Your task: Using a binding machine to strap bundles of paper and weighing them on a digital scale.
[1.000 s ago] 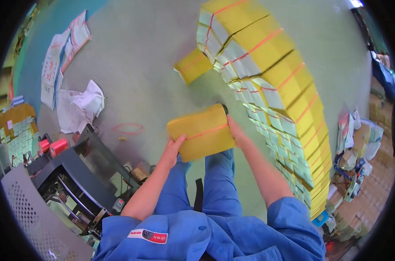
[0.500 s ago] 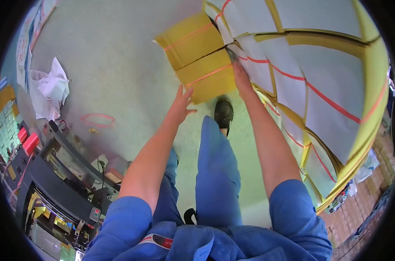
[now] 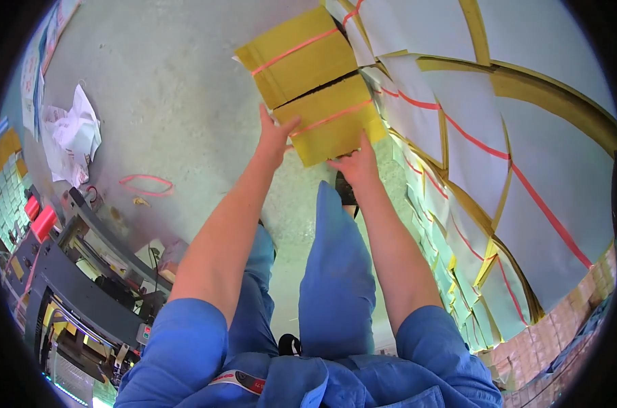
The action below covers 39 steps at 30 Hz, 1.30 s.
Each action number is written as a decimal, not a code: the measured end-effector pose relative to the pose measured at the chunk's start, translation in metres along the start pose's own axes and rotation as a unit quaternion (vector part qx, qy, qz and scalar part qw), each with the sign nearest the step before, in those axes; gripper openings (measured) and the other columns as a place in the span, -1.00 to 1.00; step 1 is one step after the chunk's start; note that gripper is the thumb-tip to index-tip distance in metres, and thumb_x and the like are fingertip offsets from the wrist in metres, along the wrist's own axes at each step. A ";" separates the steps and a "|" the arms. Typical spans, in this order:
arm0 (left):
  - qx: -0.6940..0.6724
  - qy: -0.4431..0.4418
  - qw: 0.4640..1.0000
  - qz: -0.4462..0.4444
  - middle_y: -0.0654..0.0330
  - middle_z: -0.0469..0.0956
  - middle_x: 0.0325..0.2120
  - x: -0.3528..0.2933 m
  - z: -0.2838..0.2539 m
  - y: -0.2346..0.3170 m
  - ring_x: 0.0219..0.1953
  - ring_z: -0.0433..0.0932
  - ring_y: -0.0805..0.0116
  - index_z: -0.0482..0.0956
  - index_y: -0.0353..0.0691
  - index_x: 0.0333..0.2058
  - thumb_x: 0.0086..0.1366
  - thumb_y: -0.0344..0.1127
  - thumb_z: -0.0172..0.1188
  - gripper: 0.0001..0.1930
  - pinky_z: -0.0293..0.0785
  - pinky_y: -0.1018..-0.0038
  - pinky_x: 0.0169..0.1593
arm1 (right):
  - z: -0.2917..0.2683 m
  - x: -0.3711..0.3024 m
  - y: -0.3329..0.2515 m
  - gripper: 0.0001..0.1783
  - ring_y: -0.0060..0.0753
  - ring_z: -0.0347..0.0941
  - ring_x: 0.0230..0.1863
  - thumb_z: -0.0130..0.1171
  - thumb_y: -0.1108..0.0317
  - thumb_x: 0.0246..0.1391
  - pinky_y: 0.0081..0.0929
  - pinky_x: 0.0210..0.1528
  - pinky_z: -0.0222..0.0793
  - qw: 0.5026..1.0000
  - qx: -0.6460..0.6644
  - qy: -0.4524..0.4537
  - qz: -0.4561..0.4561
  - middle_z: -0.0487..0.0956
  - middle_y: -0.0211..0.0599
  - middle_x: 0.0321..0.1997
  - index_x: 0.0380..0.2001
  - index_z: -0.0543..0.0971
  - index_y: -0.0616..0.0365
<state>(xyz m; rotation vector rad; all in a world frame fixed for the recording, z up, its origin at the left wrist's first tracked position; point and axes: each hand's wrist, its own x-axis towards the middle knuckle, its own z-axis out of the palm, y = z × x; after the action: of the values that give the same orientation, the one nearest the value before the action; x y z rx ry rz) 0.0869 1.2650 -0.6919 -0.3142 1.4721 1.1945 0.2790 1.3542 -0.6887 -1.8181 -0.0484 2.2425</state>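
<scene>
Head view: grey-green floor (image 3: 186, 81) spreads through the middle, and along the right rises a stack (image 3: 560, 122) of pale-faced, yellow-edged bundles bound with red strap. Lower left stands a dark machine (image 3: 74, 275); beyond it lies a crumpled white sack (image 3: 74, 136). Two yellow bundles, each crossed by a red strap, sit low beside the stack: the far bundle (image 3: 298, 51) and, just nearer the person, the near bundle (image 3: 332, 134) (a narrow dark gap shows between them). By the near bundle's left edge is the left hand (image 3: 276, 136), fingers spread; whether they press on it, I cannot tell. The right hand (image 3: 359, 166) meets its near edge toward the right corner, fingers spread apart. Smaller come a red loop (image 3: 145, 177) on the floor and two red rolls (image 3: 44, 223) on the machine.
</scene>
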 end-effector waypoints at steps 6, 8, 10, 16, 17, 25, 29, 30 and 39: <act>0.013 -0.037 0.999 -0.003 0.08 -0.14 0.38 -0.003 0.005 0.033 0.37 0.01 -0.03 -0.30 0.28 0.36 0.24 -0.33 0.24 -0.05 0.27 -0.32 0.11 | 0.014 0.004 -0.021 -0.19 0.23 0.08 0.33 0.08 -0.10 0.18 0.35 0.19 0.11 0.998 -0.047 -0.047 -0.023 -0.03 -0.22 0.45 0.37 0.00 -0.18; 0.039 0.010 0.999 -0.014 0.07 -0.12 0.38 -0.018 0.004 0.022 0.33 0.08 -0.05 -0.39 0.20 0.38 0.23 -0.33 0.25 0.02 0.27 -0.31 0.10 | 0.004 -0.016 -0.013 -0.27 0.05 0.23 0.19 0.07 -0.05 0.21 0.07 0.05 0.29 0.990 -0.139 -0.023 -0.019 0.11 -0.24 0.35 0.34 0.06 -0.14; 0.091 0.075 0.993 -0.015 0.05 -0.10 0.39 -0.047 -0.006 0.012 0.30 0.15 -0.05 -0.42 0.11 0.40 0.21 -0.31 0.27 0.06 0.31 -0.21 0.11 | -0.023 -0.066 0.010 -0.41 -0.34 0.38 -0.17 0.06 0.08 0.24 -0.45 -0.23 0.31 0.964 -0.264 -0.009 0.001 0.45 -0.32 -0.02 0.26 0.22 -0.02; 0.242 0.225 0.943 0.027 -0.08 0.15 0.32 -0.254 -0.213 -0.075 0.31 0.21 0.03 -0.23 -0.25 0.39 0.19 -0.30 0.22 -0.06 0.23 0.28 0.27 | -0.021 -0.380 0.084 -0.55 0.11 0.26 0.28 0.14 0.25 0.10 -0.11 0.31 0.15 0.670 -0.663 -0.094 -0.321 0.43 -0.10 0.22 0.08 0.50 0.09; 0.219 0.223 0.946 -0.083 -0.09 0.19 0.29 -0.302 -0.214 -0.065 0.29 0.25 0.01 -0.22 -0.25 0.40 0.17 -0.32 0.23 -0.05 0.26 0.28 0.25 | -0.029 -0.422 0.094 -0.55 0.17 0.24 0.28 0.16 0.22 0.07 0.00 0.30 0.14 0.590 -0.707 -0.089 -0.379 0.41 -0.14 0.24 0.06 0.52 0.05; 0.121 0.252 0.944 -0.176 0.01 0.55 -0.23 -0.676 -0.357 -0.181 -0.42 0.55 0.25 0.27 -0.26 0.24 0.19 -0.17 0.20 -0.34 0.52 0.32 -0.47 | -0.072 -0.528 0.182 -0.53 0.02 0.14 0.35 0.18 0.20 -0.01 0.23 0.16 0.21 0.363 -0.847 -0.120 -0.370 0.34 -0.22 0.28 0.04 0.52 -0.12; -0.003 0.373 0.923 -0.097 0.05 0.56 -0.34 -0.773 -0.346 -0.260 -0.42 0.56 0.26 0.35 -0.29 0.17 0.19 -0.17 0.20 -0.40 0.55 0.33 -0.44 | -0.077 -0.448 0.180 -0.56 0.05 0.39 0.14 0.15 0.22 0.02 -0.06 0.12 0.33 0.249 -0.786 -0.399 -0.401 0.47 -0.15 0.16 0.03 0.54 -0.07; -0.054 0.406 0.909 -0.074 0.07 0.57 -0.37 -0.796 -0.333 -0.289 -0.41 0.57 0.26 0.39 -0.30 0.14 0.19 -0.16 0.19 -0.43 0.56 0.33 -0.42 | -0.060 -0.447 0.186 -0.56 0.04 0.40 0.13 0.15 0.21 0.02 -0.07 0.12 0.33 0.207 -0.784 -0.445 -0.380 0.48 -0.15 0.16 0.03 0.55 -0.06; -0.348 0.456 0.815 -0.077 0.09 0.54 -0.23 -0.934 -0.128 -0.521 -0.30 0.59 0.23 0.49 -0.23 0.00 0.26 0.00 0.14 -0.52 0.59 0.26 -0.31 | 0.031 -0.501 0.361 -0.59 -0.04 0.44 0.08 0.14 0.19 0.05 -0.12 0.09 0.35 -0.028 -0.774 -0.586 -0.237 0.53 -0.17 0.10 0.01 0.57 -0.05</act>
<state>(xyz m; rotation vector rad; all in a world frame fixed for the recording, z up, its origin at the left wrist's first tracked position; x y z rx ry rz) 0.6908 0.5437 -0.1685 -1.6721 1.6617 1.4988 0.2805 0.9008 -0.2680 -0.9869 2.1568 -0.7952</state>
